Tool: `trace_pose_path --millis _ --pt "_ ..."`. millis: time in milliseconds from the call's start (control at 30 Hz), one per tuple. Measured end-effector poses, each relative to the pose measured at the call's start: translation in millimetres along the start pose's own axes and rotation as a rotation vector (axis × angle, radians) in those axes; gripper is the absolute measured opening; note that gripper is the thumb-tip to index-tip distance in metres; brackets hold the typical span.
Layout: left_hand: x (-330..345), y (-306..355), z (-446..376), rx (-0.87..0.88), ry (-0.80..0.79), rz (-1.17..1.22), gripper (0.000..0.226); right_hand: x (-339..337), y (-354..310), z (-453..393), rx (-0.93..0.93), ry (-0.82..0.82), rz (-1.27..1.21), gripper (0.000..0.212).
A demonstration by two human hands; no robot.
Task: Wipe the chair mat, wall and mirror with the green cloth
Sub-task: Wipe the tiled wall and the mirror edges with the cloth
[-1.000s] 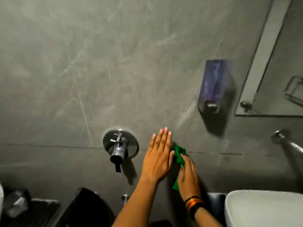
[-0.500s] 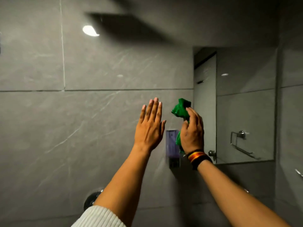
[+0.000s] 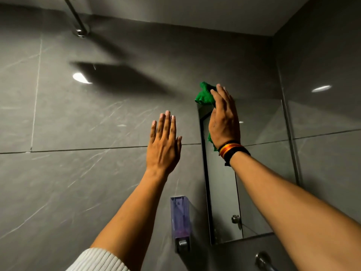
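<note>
Nearest to me is a white ribbed sleeve [image 3: 97, 260] pushed back on my left forearm, and just to the mirror's lower left hangs a purple soap dispenser [image 3: 180, 222] fixed to the wall. Further up, my left hand [image 3: 163, 147] is raised flat against the grey tiled wall [image 3: 78, 182], left of the mirror's edge — fingers straight and close together, holding nothing. My right hand [image 3: 223, 122] is higher, spread over the mirror's upper left corner, with red, yellow and black bands [image 3: 232, 150] round the wrist. Under its palm it presses the green cloth [image 3: 205, 93]; the cloth bunches out past the fingertips above the mirror's top edge onto the wall, and a small bit shows below the heel of the hand. The fingers lie fairly flat over the cloth rather than curled round it. The mirror [image 3: 259, 173] itself runs down to a metal clip [image 3: 235, 219] near its lower left. Farthest off, well above and left of the mirror, a chrome pipe [image 3: 77, 18] meets the wall near the ceiling.
</note>
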State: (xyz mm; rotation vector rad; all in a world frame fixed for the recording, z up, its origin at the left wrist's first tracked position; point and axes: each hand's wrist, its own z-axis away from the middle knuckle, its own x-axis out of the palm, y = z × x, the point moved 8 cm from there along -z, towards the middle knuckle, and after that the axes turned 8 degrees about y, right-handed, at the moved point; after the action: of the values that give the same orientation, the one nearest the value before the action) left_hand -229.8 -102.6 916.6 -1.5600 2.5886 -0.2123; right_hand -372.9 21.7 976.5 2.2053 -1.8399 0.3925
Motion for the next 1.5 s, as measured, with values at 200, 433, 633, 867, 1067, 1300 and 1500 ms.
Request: trace_pose_path --millis 200,433,633,867,1067,1300,1500 --pt "34 3 13 0.031 -0.041 0.016 0.066 0 54 49 0.146 0.008 0.01 0.056" --pt "84 20 16 0.113 -0.073 0.034 0.067 4 134 201 0.471 -0.052 -0.003 0.057" --pt "133 13 35 0.124 -0.158 0.029 0.067 6 158 390 0.77 -0.19 0.021 0.056" --pt "157 4 51 0.143 -0.102 -0.009 0.066 18 133 493 0.403 -0.48 0.231 0.061" --pt "158 4 51 0.16 -0.09 -0.006 0.065 40 130 470 0.19 -0.635 0.215 0.067" --pt "159 4 50 0.15 -0.115 -0.004 0.065 110 120 317 0.163 -0.501 0.162 0.062" --pt "156 5 52 0.168 -0.059 -0.009 0.064 160 115 185 0.1 -0.349 0.226 0.061"
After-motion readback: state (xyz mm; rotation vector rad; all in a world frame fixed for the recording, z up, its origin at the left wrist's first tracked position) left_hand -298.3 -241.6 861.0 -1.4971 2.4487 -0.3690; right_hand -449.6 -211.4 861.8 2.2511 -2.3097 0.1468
